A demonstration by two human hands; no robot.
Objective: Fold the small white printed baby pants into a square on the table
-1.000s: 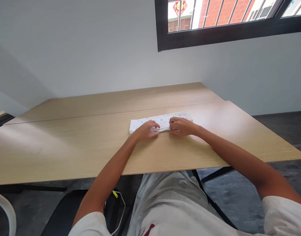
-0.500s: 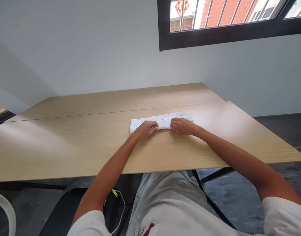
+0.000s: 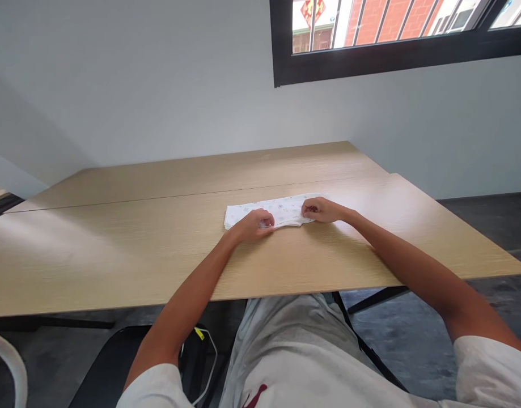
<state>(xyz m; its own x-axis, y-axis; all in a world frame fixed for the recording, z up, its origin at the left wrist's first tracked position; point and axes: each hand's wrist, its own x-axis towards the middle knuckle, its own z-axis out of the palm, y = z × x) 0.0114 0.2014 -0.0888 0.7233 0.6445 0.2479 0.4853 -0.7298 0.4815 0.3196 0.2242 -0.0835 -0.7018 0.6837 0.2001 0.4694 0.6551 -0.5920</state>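
A seated person leans over a pale wooden tabletop (image 3: 136, 255) with both bare arms stretched forward, working a small white cloth (image 3: 281, 208) printed with a faint pattern. The cloth lies folded into a long narrow strip, flat on the tabletop a little right of centre, just short of the seam where two boards meet. The left hand (image 3: 252, 224) rests on the near edge of the strip toward its left half, fingers curled under, its grip closed down on the fabric. The right hand (image 3: 322, 209) sits at the strip's right end, fingers bent and pinched shut on the cloth there, so that the fabric's far right end is hidden beneath it. Between the two hands a short stretch of the cloth shows, slightly rumpled along its near edge. The left end of the strip lies free, beyond the left hand.

The person wears a white short-sleeved shirt and light grey trousers. Behind the tabletop stands a plain grey wall; a black-framed window (image 3: 396, 54) at upper right looks out on red brick. Below the tabletop's near edge show part of a black chair seat (image 3: 102, 377), a white cable with a yellow tag (image 3: 199, 334), and, at far left, a curved white chair back (image 3: 11, 362).
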